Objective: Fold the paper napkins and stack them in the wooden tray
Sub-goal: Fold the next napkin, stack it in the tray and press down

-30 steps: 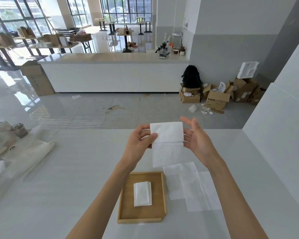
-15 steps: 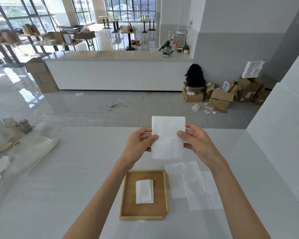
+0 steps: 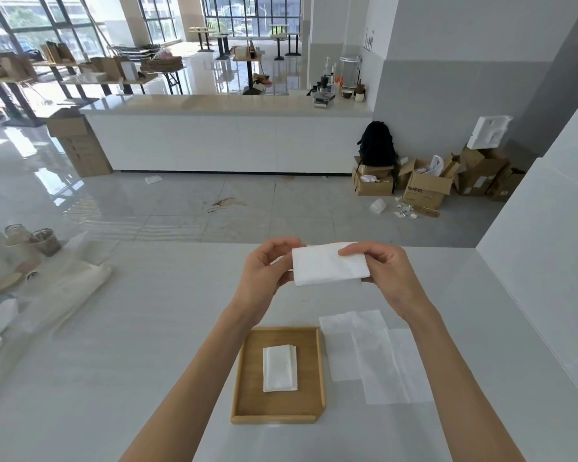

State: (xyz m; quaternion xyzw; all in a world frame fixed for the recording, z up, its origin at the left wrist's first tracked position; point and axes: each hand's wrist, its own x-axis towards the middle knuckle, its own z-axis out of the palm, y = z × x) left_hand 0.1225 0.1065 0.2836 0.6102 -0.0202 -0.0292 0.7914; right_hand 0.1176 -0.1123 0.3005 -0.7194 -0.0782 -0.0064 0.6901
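Napkin (image 3: 329,264) pinched between left hand (image 3: 264,273) and right hand (image 3: 386,273).

Only one piece of print can be made out: dark characters are printed on the front of an open cardboard box (image 3: 426,191) on the floor, at about two o'clock from the hands. The characters are too small to be read. No other text, label or number is legible.

Black backpack (image 3: 376,143) atop cardboard boxes (image 3: 426,185)
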